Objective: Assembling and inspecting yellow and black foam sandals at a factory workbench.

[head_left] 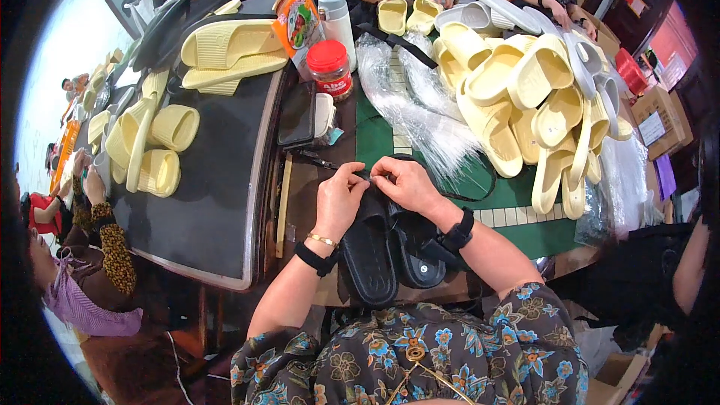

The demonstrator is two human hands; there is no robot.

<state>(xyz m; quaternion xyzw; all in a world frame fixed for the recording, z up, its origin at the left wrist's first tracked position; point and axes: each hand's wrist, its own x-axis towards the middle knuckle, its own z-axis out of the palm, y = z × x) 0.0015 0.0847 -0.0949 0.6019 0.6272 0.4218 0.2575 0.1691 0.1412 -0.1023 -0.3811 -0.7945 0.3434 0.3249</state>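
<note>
A pair of black slippers, one black slipper [369, 262] beside another black slipper [421, 259], lies at the near table edge, between my forearms. Over their far ends my left hand [339, 199] and my right hand [409, 186] nearly meet, both closed in a pinch. What the fingertips hold is too small to make out. Beyond my right hand spreads a bundle of clear thin plastic strands [424, 131]. To the right of it rises a heap of pale yellow slippers [517, 79], with some grey ones among them.
A red-lidded jar [329, 71], a grey bottle [337, 26], an orange packet [300, 26] and a dark box [298, 114] stand left of the strands. The black table [202, 217] bears more yellow slippers [232, 49]. Other people work across and at left; cardboard boxes [660, 120] are at right.
</note>
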